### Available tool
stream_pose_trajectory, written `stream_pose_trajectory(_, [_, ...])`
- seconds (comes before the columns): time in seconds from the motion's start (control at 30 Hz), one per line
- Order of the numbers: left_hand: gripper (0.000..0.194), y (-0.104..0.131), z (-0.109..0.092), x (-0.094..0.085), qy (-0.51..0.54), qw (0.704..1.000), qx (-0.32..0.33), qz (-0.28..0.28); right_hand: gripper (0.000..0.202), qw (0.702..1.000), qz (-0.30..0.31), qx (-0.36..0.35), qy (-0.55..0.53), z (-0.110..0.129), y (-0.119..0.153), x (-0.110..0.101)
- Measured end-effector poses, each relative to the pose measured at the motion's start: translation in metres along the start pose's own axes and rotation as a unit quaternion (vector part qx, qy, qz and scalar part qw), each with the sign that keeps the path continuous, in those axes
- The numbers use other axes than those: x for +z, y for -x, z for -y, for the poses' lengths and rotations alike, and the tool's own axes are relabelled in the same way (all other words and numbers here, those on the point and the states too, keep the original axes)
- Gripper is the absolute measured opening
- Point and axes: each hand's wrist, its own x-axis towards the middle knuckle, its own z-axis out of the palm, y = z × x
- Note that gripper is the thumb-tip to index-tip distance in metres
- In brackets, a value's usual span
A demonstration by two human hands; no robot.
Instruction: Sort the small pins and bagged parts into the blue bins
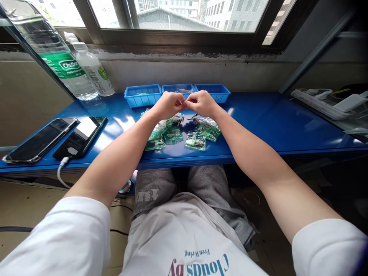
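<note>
Black and glossy, a phone with a clear-edged case (41, 140) lies at the left end of your shiny blue table (253, 122), and just beside it is a second dark phone (80, 138) with a white charging cable (61, 165) plugged into its near end. Behind them stand a large clear plastic bottle with a green label (64, 69) and, to its right, a smaller clear bottle with a white cap (94, 71). Next comes an open blue plastic bin (143, 101), the leftmost of three in a row along the back. In front of it, green-tinted clear plastic packets of small metal parts (173, 135) lie in an overlapping pile, partly beneath your left hand (184, 103). That hand has its fingertips pinched together and meeting those of your right hand (187, 102), also pinched; you have both raised over the table before the middle blue bin (164, 89), which has clear plastic inside. What, if anything, sits between your fingertips is too small to tell. Small dark-tipped metal pins (183, 118) lie loose near the pile. Under your right wrist and forearm is another group of similar packets (195, 141), and behind that wrist is the right blue bin (221, 97).
</note>
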Motion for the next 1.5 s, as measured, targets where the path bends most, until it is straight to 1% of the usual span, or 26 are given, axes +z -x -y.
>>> stream_pose_trajectory(0.07, [0.013, -0.001, 0.003, 0.0, 0.001, 1.0, 0.006, -0.019, 0.032, 0.999, 0.008, 0.01, -0.037, -0.001, 0.0, -0.001])
stream_pose_trajectory(0.2, [0.018, -0.003, 0.007, -0.001, 0.005, 0.999, 0.013, -0.048, 0.018, 0.996, 0.026, 0.018, -0.088, -0.001, 0.0, -0.003])
stream_pose_trajectory(0.33, [0.013, -0.002, 0.006, -0.001, 0.029, 0.999, 0.018, -0.038, 0.019, 0.996, 0.024, 0.024, -0.078, -0.002, 0.0, -0.005])
stream_pose_trajectory(0.43, [0.012, -0.002, 0.005, 0.0, 0.051, 0.998, 0.022, -0.03, 0.021, 0.998, 0.002, 0.029, -0.062, -0.004, 0.0, -0.005])
stream_pose_trajectory(0.57, [0.016, -0.004, 0.005, 0.001, 0.033, 0.998, 0.004, -0.047, 0.021, 0.998, -0.036, 0.029, -0.048, -0.007, -0.001, -0.004])
stream_pose_trajectory(0.63, [0.023, -0.004, 0.003, 0.0, 0.017, 0.998, -0.019, -0.057, 0.022, 0.997, -0.065, 0.027, -0.033, -0.009, -0.003, -0.003])
stream_pose_trajectory(0.7, [0.032, -0.003, 0.0, -0.003, 0.0, 0.997, -0.044, -0.062, 0.021, 0.994, -0.108, 0.031, -0.006, -0.015, -0.005, -0.003])
stream_pose_trajectory(0.77, [0.035, -0.001, -0.003, -0.006, -0.025, 0.996, -0.065, -0.049, 0.02, 0.986, -0.16, 0.046, 0.033, -0.025, -0.009, -0.005])
stream_pose_trajectory(0.87, [0.032, 0.001, -0.005, -0.009, -0.085, 0.994, -0.075, 0.003, 0.018, 0.968, -0.22, 0.074, 0.096, -0.047, -0.015, -0.009])
stream_pose_trajectory(0.93, [0.033, 0.001, -0.005, -0.009, -0.129, 0.988, -0.07, 0.047, 0.019, 0.958, -0.24, 0.094, 0.127, -0.061, -0.016, -0.011])
stream_pose_trajectory(1.03, [0.037, 0.001, -0.004, -0.009, -0.169, 0.978, -0.068, 0.103, 0.021, 0.949, -0.243, 0.128, 0.157, -0.077, -0.016, -0.014])
stream_pose_trajectory(1.1, [0.039, 0.0, -0.003, -0.009, -0.178, 0.973, -0.072, 0.129, 0.023, 0.941, -0.238, 0.157, 0.184, -0.083, -0.015, -0.015])
stream_pose_trajectory(1.2, [0.036, 0.0, 0.002, -0.008, -0.18, 0.971, -0.067, 0.143, 0.026, 0.923, -0.252, 0.191, 0.218, -0.093, -0.015, -0.015])
stream_pose_trajectory(1.27, [0.03, -0.001, 0.006, -0.006, -0.168, 0.974, -0.057, 0.141, 0.027, 0.914, -0.275, 0.193, 0.227, -0.1, -0.015, -0.014])
stream_pose_trajectory(1.37, [0.022, -0.002, 0.009, -0.004, -0.143, 0.978, -0.048, 0.141, 0.027, 0.911, -0.287, 0.184, 0.232, -0.109, -0.017, -0.014])
stream_pose_trajectory(1.5, [0.024, -0.001, 0.006, -0.005, -0.138, 0.977, -0.053, 0.152, 0.023, 0.916, -0.276, 0.19, 0.223, -0.107, -0.017, -0.014])
